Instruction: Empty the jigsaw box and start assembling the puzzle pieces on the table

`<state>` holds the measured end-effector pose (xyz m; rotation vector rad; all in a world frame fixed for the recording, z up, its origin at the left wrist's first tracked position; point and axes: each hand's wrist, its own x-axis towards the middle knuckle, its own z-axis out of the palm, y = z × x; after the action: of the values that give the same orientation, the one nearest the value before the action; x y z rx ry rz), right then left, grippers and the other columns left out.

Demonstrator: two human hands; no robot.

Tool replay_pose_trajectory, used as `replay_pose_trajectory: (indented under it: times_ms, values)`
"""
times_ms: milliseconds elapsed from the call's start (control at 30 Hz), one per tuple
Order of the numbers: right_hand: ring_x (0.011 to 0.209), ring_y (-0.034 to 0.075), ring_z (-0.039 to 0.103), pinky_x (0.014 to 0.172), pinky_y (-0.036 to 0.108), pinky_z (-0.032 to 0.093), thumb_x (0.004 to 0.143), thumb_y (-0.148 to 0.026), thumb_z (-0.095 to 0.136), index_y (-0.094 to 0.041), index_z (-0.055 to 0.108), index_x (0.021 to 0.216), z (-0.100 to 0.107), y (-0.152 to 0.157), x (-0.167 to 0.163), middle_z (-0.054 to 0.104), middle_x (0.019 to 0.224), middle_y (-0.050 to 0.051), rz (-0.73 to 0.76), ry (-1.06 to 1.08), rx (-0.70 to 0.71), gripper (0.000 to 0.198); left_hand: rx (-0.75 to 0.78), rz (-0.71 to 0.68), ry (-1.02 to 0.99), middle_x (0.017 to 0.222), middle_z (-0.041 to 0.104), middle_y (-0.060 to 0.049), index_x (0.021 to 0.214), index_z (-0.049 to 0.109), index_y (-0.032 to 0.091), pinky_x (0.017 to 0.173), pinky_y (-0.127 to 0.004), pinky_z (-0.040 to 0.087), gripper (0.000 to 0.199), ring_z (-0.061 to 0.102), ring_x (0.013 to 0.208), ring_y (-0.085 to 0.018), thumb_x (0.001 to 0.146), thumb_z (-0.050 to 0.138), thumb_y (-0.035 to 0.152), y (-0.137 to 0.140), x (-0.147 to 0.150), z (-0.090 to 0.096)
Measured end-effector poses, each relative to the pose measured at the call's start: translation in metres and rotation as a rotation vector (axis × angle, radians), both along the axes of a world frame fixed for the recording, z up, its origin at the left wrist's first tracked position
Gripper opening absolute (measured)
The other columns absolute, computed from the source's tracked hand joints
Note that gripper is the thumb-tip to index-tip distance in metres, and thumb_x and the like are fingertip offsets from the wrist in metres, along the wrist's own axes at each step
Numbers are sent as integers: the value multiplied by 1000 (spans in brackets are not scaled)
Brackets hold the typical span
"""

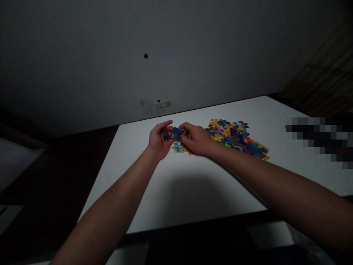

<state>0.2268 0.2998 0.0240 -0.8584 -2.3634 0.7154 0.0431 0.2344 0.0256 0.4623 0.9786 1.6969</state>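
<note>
Several dark jigsaw puzzle pieces (165, 135) rest in my left hand (158, 141), its fingers curled around them and the palm turned inward. Pinched between the thumb and fingers of my right hand (194, 137) is a blue puzzle piece (178, 133), held close to the left hand's pieces. Under and between the hands, a teal and yellow puzzle piece (178, 148) lies on the table. To the right of my right hand spreads a heap of colourful puzzle pieces (230, 134), partly covered by that hand and forearm.
The white table (149, 206) stands close to a grey wall (110, 66) with a socket strip (163, 104). A curtain (320, 77) hangs at the back right. At the right edge, a blurred-out patch hides something. Dark floor shows to the left.
</note>
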Motion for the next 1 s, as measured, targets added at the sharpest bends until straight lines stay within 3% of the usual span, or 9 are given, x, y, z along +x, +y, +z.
replay_pose_trajectory:
  times_ms: [233, 400, 600, 800, 1000]
  values:
    - [85, 24, 76, 76, 34, 43, 102, -21, 68, -26, 69, 138, 0, 1, 2, 85, 96, 1, 13, 81, -26, 36, -17, -45, 24, 109, 87, -14, 110, 85, 18, 81, -37, 65, 32, 81, 95, -26, 96, 77, 46, -1, -2, -5]
    - [89, 24, 77, 78, 34, 44, 101, -22, 69, -26, 74, 135, -2, 3, 3, 86, 100, 2, 19, 83, 11, 34, -20, -93, 41, 121, 90, -18, 117, 86, 17, 87, -41, 68, 40, 84, 100, -30, 101, 73, 51, -1, -4, -7]
    - [97, 28, 78, 88, 38, 51, 102, -19, 66, -27, 82, 135, -4, 7, 3, 89, 114, 7, 25, 100, 76, 38, -37, -112, 39, 119, 91, -20, 121, 85, 14, 90, -47, 70, 45, 86, 100, -34, 105, 66, 52, 0, -4, -7]
    - [120, 31, 77, 107, 44, 55, 104, -15, 58, -26, 84, 132, -3, 10, 3, 87, 132, 10, 23, 88, 125, 39, -55, -120, 25, 122, 91, -20, 122, 83, 17, 89, -48, 72, 42, 87, 102, -34, 106, 67, 52, 0, -3, -6]
    - [122, 33, 74, 109, 46, 55, 106, -16, 54, -23, 84, 131, -2, 13, 4, 84, 127, 13, -15, 4, 165, 40, -31, 10, 12, 108, 87, -14, 104, 79, 18, 99, -43, 71, 19, 86, 105, -29, 93, 80, 34, 5, -1, -9]
